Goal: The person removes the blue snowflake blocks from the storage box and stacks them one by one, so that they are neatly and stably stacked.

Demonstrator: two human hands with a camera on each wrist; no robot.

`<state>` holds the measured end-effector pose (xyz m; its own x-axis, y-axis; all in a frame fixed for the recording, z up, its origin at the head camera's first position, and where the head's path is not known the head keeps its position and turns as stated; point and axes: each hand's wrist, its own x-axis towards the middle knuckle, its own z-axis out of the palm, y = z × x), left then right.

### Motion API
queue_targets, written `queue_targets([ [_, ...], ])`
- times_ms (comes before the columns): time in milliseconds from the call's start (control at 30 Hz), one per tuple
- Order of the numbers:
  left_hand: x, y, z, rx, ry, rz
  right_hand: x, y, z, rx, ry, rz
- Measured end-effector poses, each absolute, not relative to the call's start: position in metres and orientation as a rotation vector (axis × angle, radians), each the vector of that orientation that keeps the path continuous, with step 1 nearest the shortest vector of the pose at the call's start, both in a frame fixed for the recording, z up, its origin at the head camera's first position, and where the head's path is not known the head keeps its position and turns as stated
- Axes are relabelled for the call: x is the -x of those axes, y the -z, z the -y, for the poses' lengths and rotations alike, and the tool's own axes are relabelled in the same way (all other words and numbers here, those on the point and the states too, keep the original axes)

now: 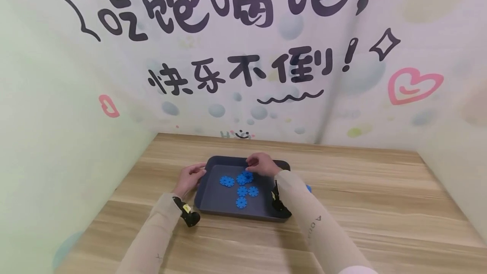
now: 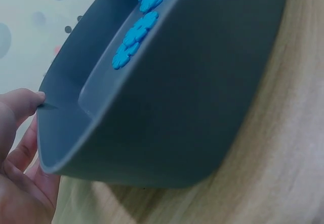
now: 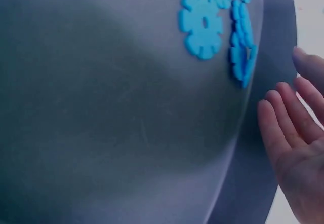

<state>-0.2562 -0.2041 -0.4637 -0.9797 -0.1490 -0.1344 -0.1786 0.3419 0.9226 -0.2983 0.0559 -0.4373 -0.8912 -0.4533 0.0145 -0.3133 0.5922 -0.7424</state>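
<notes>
Grey tray (image 1: 218, 201) on counter (image 1: 365, 198), holding blue notched discs (image 3: 201, 42); left hand (image 1: 188, 178) pinches its rim (image 2: 50, 171); right hand (image 1: 264, 164), loosely spread, near discs.

The tray (image 1: 213, 200) sits on the tabletop (image 1: 361, 206), the backdrop (image 1: 198, 121) behind. Slotted discs (image 1: 242, 191) lie in the tray, several overlapping. The left hand (image 1: 189, 179) is at its left rim; the right hand (image 1: 263, 165), above its far right part.

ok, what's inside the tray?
Several blue discs, some overlapping, lie in the tray. Lower discs in the pile are partly covered, so no exact count. In the head view, the right hand and sleeve cover part of its right side.
</notes>
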Motion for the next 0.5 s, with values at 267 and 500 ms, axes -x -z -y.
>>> queue_targets([
  [267,0.257,0.465,0.204,0.326,-1.763,-2.542,0.294,0.447,-0.053,0.570,1.082,-2.616],
  [500,0.258,0.467,0.205,0.305,-1.774,-2.548,0.296,0.454,-0.054,0.531,1.047,-2.642],
])
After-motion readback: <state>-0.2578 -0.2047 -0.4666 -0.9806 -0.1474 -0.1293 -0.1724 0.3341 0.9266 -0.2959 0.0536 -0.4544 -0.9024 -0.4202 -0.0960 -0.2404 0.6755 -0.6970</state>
